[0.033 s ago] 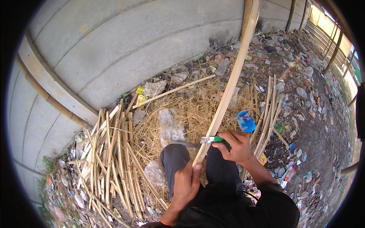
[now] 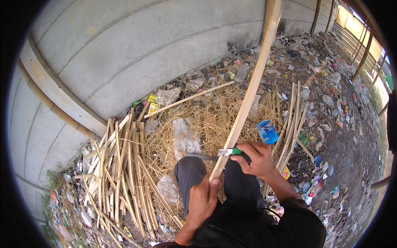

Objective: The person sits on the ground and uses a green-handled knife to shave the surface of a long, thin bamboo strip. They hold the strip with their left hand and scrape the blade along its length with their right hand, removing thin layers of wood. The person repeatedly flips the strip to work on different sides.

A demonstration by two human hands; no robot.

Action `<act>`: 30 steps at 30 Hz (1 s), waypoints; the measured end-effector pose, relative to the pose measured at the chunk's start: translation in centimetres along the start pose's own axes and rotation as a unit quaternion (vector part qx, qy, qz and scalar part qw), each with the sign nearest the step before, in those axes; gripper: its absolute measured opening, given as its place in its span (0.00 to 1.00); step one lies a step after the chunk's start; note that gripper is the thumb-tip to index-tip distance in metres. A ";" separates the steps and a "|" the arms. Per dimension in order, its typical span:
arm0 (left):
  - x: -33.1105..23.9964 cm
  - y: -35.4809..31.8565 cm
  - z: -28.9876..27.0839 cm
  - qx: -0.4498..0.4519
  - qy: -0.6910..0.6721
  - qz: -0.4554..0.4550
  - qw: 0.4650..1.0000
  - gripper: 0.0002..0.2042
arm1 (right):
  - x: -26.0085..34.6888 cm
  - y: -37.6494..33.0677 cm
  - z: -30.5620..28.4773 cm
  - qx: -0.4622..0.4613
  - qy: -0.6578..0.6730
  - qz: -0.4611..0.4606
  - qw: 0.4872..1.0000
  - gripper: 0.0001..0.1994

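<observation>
A long, pale bamboo strip [image 2: 248, 99] slants from my lap up and away toward the wall. My left hand [image 2: 202, 196] is closed around its near end, thumb lying on top. Just above, my right hand [image 2: 254, 158] grips the green handle of a knife [image 2: 236, 151]. The knife lies across the strip, its dark blade reaching out to the left over my knee. Straw-like shavings [image 2: 215, 115] cover the ground beyond my knees.
To the left lies a heap of bamboo strips [image 2: 120, 173]; several more strips [image 2: 291, 124] lie on the right. A grey panel wall [image 2: 157, 49] stands beyond, with a blue plastic packet [image 2: 267, 132] and scattered litter [image 2: 331, 103] on the ground. One thin strip [image 2: 190, 99] lies near the wall.
</observation>
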State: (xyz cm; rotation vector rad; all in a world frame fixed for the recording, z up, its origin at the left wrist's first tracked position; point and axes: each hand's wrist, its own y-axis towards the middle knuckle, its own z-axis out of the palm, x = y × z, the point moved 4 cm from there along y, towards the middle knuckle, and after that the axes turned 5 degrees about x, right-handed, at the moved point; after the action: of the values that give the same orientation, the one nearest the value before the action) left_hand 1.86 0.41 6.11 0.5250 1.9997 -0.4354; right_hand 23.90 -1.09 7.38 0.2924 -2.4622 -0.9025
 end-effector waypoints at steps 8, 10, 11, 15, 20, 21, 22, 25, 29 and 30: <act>0.1 -0.3 -0.2 0.002 0.020 -0.006 1.000 0.18 | -0.7 -0.2 0.3 -0.015 0.003 -0.004 1.000 0.15; 0.1 -0.3 -0.4 0.001 0.021 -0.001 1.000 0.17 | -0.5 -0.1 0.3 -0.014 0.003 -0.003 1.000 0.15; 0.1 -0.3 -0.4 -0.001 0.018 0.004 1.000 0.16 | -0.5 -0.1 0.3 -0.012 0.002 -0.003 1.000 0.15; 0.2 -0.4 -0.5 -0.003 0.019 0.010 1.000 0.14 | -0.5 0.0 0.4 -0.013 0.004 -0.009 1.000 0.15; 1.3 -1.6 -0.4 0.019 0.038 -0.025 0.999 0.15 | -3.7 0.4 -0.3 -0.141 0.002 0.039 0.989 0.14; 1.7 -2.2 -0.3 0.036 0.046 -0.036 0.998 0.15 | -5.7 0.9 -2.0 -0.140 -0.016 0.129 0.982 0.13; 1.9 -2.9 -0.2 0.057 0.049 -0.042 0.996 0.14 | -8.1 1.3 -3.9 -0.140 -0.031 0.218 0.965 0.13; 2.7 -4.8 -0.1 0.105 0.048 -0.051 0.992 0.14 | -12.4 0.6 -6.4 -0.195 -0.090 0.227 0.950 0.16; 4.8 -4.3 -0.4 0.127 -0.023 -0.074 0.989 0.16 | -14.2 -1.3 -5.1 -0.170 0.035 0.248 0.953 0.18; 5.3 -4.0 -0.4 0.134 -0.048 -0.089 0.986 0.17 | -13.4 -1.7 -4.4 -0.162 0.081 0.257 0.949 0.18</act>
State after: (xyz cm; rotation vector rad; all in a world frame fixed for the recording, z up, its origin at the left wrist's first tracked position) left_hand -2.77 -1.80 1.93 0.4808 1.9124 -0.8340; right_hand 37.68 0.06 4.10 -0.3621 -2.0433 -0.9761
